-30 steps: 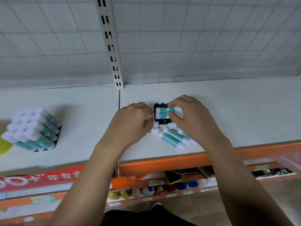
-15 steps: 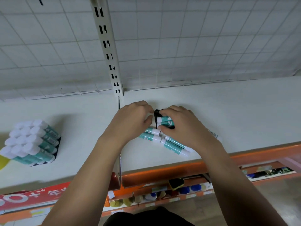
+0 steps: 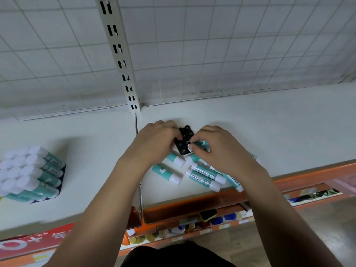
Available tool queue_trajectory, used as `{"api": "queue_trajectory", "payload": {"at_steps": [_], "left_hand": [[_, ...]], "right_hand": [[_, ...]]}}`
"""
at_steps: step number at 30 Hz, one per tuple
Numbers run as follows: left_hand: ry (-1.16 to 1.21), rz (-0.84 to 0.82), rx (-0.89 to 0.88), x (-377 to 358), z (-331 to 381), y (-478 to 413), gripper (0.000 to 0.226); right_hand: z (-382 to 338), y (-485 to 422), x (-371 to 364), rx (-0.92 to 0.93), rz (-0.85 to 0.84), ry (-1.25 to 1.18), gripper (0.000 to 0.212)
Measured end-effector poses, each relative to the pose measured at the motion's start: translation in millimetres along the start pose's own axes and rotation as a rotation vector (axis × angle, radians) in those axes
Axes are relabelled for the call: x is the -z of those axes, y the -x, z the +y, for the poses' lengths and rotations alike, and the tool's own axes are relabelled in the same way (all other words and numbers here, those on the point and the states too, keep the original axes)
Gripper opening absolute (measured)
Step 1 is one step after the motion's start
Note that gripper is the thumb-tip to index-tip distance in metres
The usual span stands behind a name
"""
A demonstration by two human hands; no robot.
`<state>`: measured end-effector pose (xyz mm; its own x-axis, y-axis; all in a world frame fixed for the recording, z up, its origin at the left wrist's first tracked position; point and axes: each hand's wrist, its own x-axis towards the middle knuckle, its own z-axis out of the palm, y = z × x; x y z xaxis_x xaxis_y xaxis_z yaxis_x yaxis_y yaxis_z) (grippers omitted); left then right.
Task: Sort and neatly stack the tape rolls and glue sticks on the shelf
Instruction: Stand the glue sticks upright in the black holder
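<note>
At the centre of the frame both hands meet over a black holder [image 3: 185,140], a small plate with round sockets that stands tilted on the white shelf [image 3: 269,135]. The left hand [image 3: 154,144] has its fingers curled round the holder's left edge and grips it. The right hand [image 3: 223,151] pinches a glue stick [image 3: 201,144] between thumb and fingers, the stick's white end touching the holder's face near its lower right corner.

Just below the hands, towards the shelf's front edge, loose glue sticks [image 3: 203,175] lie on their sides at mixed angles, teal bodies with white caps, some touching each other and a few partly hidden under the right wrist.

At the left of the frame, well apart from the hands, a packed block of glue sticks [image 3: 32,172] lies on its side, white caps pointing to the left.

A slotted upright [image 3: 118,54] rises from the shelf's back in the upper middle of the frame, against a wire grid [image 3: 231,54]. An orange rail [image 3: 192,205] runs along the shelf's front edge, with small goods blurred on a lower shelf [image 3: 217,220] beneath.
</note>
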<state>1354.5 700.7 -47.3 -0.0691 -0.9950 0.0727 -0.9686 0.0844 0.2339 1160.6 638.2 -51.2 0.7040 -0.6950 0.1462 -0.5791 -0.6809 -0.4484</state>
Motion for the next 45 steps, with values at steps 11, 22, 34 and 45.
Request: {"api": "queue_trajectory", "payload": {"at_steps": [11, 22, 34, 45], "left_hand": [[0.072, 0.08, 0.26, 1, -16, 27, 0.025], [0.043, 0.105, 0.375, 10, -39, 63, 0.011], [-0.047, 0.122, 0.434, 19, -42, 122, 0.01], [0.202, -0.01, -0.114, 35, -9, 120, 0.014]], "right_hand": [[-14, -6, -12, 0.021, -0.041, -0.041, 0.017], [-37, -13, -16, 0.103, -0.071, -0.039, 0.021], [-52, -6, -18, 0.174, -0.262, 0.115, 0.048], [-60, 4, -24, 0.101, -0.096, -0.013, 0.019]]}}
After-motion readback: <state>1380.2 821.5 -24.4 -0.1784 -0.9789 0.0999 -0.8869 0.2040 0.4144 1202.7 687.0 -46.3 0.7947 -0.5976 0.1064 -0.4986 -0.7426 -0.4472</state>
